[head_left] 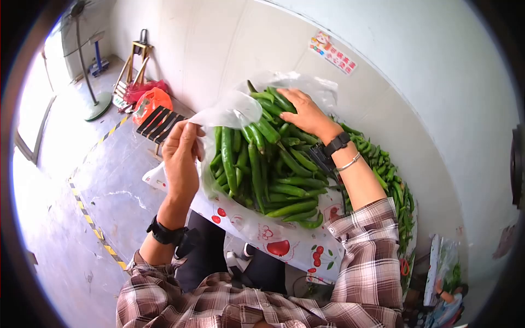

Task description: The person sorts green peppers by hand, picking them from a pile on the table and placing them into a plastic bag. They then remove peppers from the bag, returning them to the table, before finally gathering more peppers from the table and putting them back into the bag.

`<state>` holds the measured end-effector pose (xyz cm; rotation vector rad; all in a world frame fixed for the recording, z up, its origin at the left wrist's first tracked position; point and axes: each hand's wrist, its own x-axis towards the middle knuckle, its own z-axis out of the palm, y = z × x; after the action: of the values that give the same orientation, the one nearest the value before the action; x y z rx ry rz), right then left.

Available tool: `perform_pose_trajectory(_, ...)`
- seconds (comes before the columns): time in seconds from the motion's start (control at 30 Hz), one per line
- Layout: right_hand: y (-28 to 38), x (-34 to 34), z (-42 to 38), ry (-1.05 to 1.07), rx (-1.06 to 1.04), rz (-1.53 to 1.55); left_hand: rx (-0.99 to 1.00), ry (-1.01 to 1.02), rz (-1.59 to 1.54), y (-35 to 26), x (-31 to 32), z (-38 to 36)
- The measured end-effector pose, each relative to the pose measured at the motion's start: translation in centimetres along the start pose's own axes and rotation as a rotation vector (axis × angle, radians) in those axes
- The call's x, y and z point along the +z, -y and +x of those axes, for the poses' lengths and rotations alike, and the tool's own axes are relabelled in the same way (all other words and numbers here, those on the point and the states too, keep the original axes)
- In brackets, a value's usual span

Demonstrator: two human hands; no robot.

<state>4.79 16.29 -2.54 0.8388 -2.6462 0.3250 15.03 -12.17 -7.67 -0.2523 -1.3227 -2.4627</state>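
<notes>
A clear plastic bag (229, 106) stands wide at the mouth, filled with long green chili peppers (257, 169). My left hand (182, 147) pinches the bag's rim at the left side, thumb against fingers. At the far side of the bag, my right hand (306, 113) curls over several green peppers (278, 98), with thumb and fingertips around them; the fingertips are partly hidden. Beside the right wrist sits a black device (322, 158), half covered by the arm. A fruit-print cloth (279, 247) lies under the bag.
A long heap of green peppers (399, 191) runs along the wall at right. On the left floor are a stand fan (98, 106), an orange bag (153, 101) and a black-strapped stool (159, 124). At lower right another person (448, 303) is partly visible.
</notes>
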Motion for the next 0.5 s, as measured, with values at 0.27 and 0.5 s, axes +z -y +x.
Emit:
perform_pose_trajectory(0.27, 6.4, -7.2, -14.7, -0.259, 0.167, 0.092, -0.004, -0.091, 0.327, 2.3, -2.5, -0.4)
perform_pose_trajectory(0.5, 9.0, -11.1, -35.4, -0.539, 0.907, 0.277, -0.101, -0.081, 0.164, 1.7, -1.1, -2.1)
